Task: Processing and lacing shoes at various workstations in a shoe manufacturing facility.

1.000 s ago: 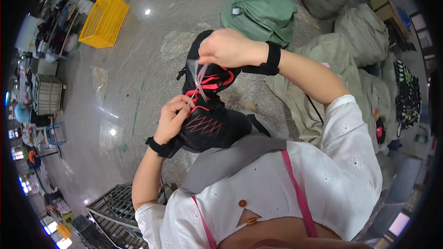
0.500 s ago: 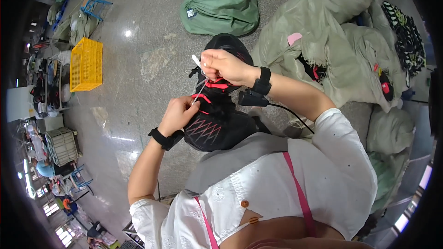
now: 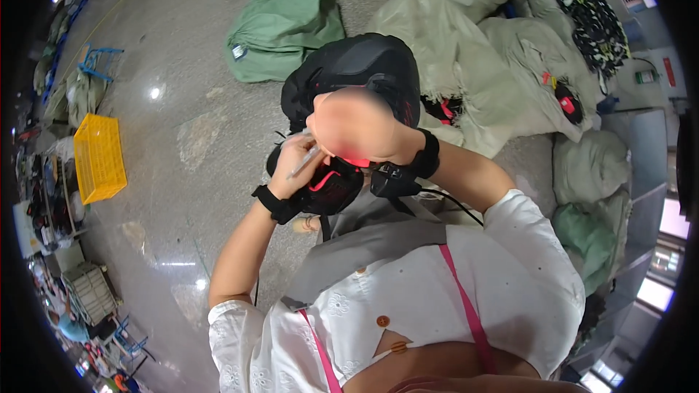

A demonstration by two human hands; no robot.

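Note:
A black high-top shoe (image 3: 357, 73) with red laces and red trim sits raised in front of me, toe pointing away. My left hand (image 3: 295, 164) pinches the white tip of a lace (image 3: 304, 161) at the shoe's left side. My right hand (image 3: 357, 127) is closed over the top of the shoe's lacing and hides most of it. Both wrists wear black bands, and a black device (image 3: 393, 178) with a cable hangs below the right wrist.
Pale stuffed sacks (image 3: 466, 7) pile up behind and to the right. A green sack (image 3: 280, 25) lies on the shiny grey floor beyond the shoe. A yellow crate (image 3: 98, 156) stands far left, a wire basket (image 3: 91, 291) lower left.
The shoe has come up closer to the camera and turned. My right hand moved from pulling a lace upward to covering the lacing. My left hand now holds the lace tip.

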